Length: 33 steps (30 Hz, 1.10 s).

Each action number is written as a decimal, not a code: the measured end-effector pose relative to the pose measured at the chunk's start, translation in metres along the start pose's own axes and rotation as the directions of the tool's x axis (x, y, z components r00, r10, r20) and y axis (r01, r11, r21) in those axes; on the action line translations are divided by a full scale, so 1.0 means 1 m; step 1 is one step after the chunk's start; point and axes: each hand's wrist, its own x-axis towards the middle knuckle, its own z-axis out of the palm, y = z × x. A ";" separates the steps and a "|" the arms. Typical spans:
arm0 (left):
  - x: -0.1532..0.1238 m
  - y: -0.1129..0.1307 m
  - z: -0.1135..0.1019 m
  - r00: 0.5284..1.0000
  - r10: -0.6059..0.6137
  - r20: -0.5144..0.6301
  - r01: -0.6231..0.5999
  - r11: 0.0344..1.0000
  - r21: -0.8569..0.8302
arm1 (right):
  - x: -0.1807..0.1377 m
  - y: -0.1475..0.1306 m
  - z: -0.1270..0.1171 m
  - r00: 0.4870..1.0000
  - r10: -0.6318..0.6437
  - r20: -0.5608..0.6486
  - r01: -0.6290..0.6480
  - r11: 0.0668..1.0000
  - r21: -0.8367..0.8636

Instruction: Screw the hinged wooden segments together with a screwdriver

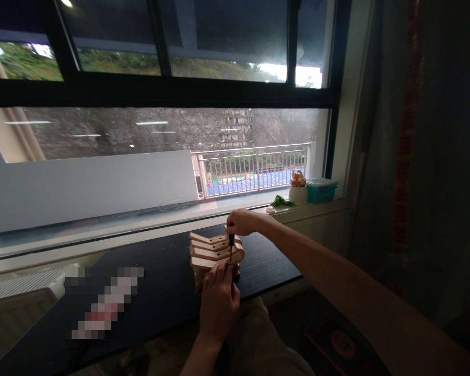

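Note:
My right hand (243, 222) is closed around the handle of a screwdriver (231, 241), held upright with its shaft pointing down. Below it, on the dark table, is a light wooden piece (209, 251) made of several bent slats side by side, with dark screw heads or holes along them. The screwdriver's tip meets the near slats beside my left fingers; the exact contact point is hidden. My left hand (219, 292) grips the near side of the wooden piece, fingers bent over its edge and thumb at the right.
The dark table (164, 292) stands against a window sill. On the sill are a white pot (298, 195), a teal box with a lid (321, 191), a green cloth (281, 200) and a small roll of tape (270, 210). A blurred-out patch (109, 303) lies at the left. A radiator (23, 287) is beside the table.

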 end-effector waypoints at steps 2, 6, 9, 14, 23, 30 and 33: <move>0.000 0.000 0.000 1.000 0.003 0.003 -0.003 1.000 0.000 | 0.000 0.000 0.000 1.000 -0.007 -0.001 0.007 1.000 0.002; -0.001 -0.001 0.000 1.000 0.008 0.001 -0.008 1.000 -0.004 | -0.003 0.000 -0.003 1.000 -0.029 0.009 0.029 0.999 0.016; 0.001 -0.001 -0.001 1.000 0.002 0.008 -0.002 1.000 -0.003 | -0.005 -0.003 -0.004 0.998 -0.063 0.005 0.063 0.998 0.028; 0.001 0.000 -0.002 1.000 0.000 0.016 0.000 1.000 0.001 | -0.003 -0.007 -0.002 0.992 -0.123 0.018 0.122 0.992 0.043; 0.000 0.001 -0.002 1.000 0.011 -0.003 -0.011 1.000 0.005 | 0.000 -0.006 0.004 1.000 -0.023 -0.009 0.023 1.000 0.005; -0.001 -0.001 0.000 1.000 0.004 0.009 -0.004 1.000 0.009 | 0.001 -0.003 0.002 1.000 0.004 -0.002 -0.004 1.000 -0.009; 0.000 -0.001 -0.001 1.000 0.003 0.013 -0.003 1.000 0.002 | -0.003 -0.002 -0.004 1.000 -0.021 -0.004 0.021 1.000 -0.002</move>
